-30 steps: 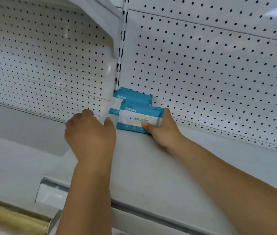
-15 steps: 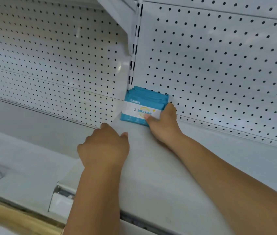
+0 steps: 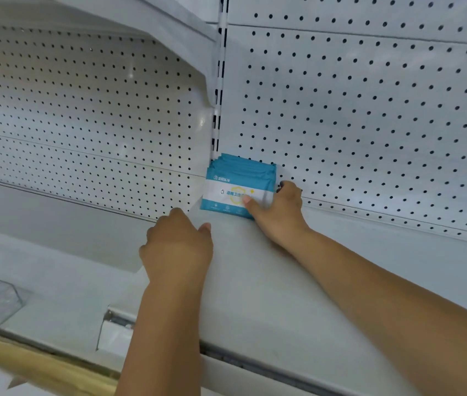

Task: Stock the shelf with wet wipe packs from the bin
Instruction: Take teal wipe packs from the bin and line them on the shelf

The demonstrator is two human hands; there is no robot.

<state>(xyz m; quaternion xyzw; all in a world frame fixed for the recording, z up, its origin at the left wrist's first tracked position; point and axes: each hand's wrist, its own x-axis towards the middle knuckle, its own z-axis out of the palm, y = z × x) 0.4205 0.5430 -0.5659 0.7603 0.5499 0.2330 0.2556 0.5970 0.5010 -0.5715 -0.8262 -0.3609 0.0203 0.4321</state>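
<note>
Blue-and-white wet wipe packs (image 3: 239,185) stand on edge in the back corner of the white shelf (image 3: 298,295), against the pegboard panel (image 3: 369,124) beside the slotted upright (image 3: 220,81). Your right hand (image 3: 279,208) grips the front pack, thumb on its face and fingers round its right side, so press it square against the others before letting go. Your left hand (image 3: 178,247) rests knuckles-up on the shelf near the packs, fingers curled under, and whether it holds anything cannot be told; another shelf (image 3: 40,224) sits lower to the left, and no bin shows.
</note>
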